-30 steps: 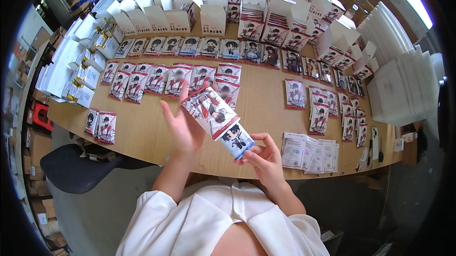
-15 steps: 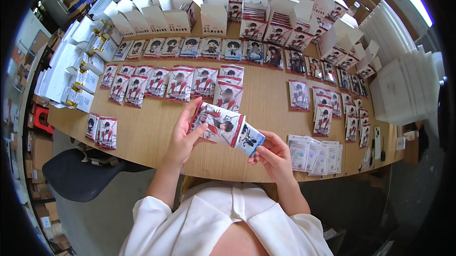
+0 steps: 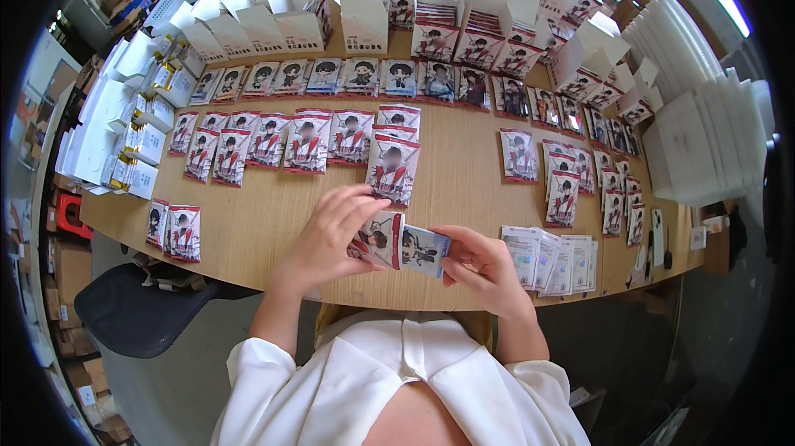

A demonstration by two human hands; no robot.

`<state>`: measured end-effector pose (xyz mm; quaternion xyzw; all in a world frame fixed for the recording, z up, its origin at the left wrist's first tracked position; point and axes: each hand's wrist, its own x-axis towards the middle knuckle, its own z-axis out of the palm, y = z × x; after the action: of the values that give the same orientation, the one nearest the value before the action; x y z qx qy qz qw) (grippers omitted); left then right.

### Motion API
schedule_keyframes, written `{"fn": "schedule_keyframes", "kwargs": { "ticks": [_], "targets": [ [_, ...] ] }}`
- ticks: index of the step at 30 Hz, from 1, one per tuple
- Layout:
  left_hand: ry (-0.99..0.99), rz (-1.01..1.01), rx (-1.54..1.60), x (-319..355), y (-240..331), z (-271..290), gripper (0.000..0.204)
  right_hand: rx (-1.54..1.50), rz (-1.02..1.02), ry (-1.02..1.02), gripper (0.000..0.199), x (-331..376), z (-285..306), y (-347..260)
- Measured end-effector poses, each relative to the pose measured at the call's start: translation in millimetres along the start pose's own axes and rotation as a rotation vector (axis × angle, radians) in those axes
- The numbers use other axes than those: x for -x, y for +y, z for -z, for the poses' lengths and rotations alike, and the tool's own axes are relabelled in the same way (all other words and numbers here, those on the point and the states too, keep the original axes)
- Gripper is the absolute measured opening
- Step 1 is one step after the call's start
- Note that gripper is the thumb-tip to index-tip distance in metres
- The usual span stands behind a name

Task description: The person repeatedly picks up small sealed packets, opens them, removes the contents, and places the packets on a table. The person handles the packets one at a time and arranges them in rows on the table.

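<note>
A red-edged packet (image 3: 381,239) is overlapping a blue-edged packet (image 3: 424,252), both being held above the front of the table (image 3: 460,164). The left hand (image 3: 327,232) is closing around the red-edged packet, its fingers curving over the upper side and its thumb bracing below. The right hand (image 3: 482,262) is pinching the outer end of the blue-edged packet between thumb and fingers.

The work seems to be partway along: many packets are already lying in order, while the two in hand are not yet lying among them. Red-and-white packets (image 3: 305,144) are forming groups behind the left hand, and a row of character packets (image 3: 363,77) is curving beyond them. More piles (image 3: 563,199) are lying to the right, with pale packets (image 3: 522,257) fanning out beside the right hand. Open red-patterned boxes (image 3: 436,43) are holding more packets, so some handling is probably remaining; how much, one cannot tell.

White cartons (image 3: 364,25) are standing open along the back, and clear plastic trays (image 3: 696,152) are stacking up at the right. Past the table's left edge, a dark chair (image 3: 132,309) is standing on the grey floor (image 3: 195,380), and cardboard boxes (image 3: 70,284) are filling the room's side.
</note>
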<state>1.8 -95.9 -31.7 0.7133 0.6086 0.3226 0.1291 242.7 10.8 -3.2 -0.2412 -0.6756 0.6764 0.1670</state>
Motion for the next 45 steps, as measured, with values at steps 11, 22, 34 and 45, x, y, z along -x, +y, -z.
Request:
{"fn": "schedule_keyframes", "kwargs": {
  "ticks": [11, 22, 34, 45],
  "targets": [
    [0.144, -0.2, 0.198, -1, 5, -32, 0.079, 0.333, 0.145, -0.001, 0.039, 0, -11, -27],
    [0.366, 0.229, 0.279, 12, 37, -81, 0.1, 0.536, 0.397, 0.244, 0.049, -17, -33, 22],
    [0.29, 0.281, -0.06, 4, 6, -79, 0.085, 0.46, 0.278, 0.419, 0.048, -88, -26, 59],
    [0.251, 0.366, -0.017, 11, 4, -76, 0.076, 1.118, 0.009, 0.264, 0.073, 11, 45, 5]
  ]
}}
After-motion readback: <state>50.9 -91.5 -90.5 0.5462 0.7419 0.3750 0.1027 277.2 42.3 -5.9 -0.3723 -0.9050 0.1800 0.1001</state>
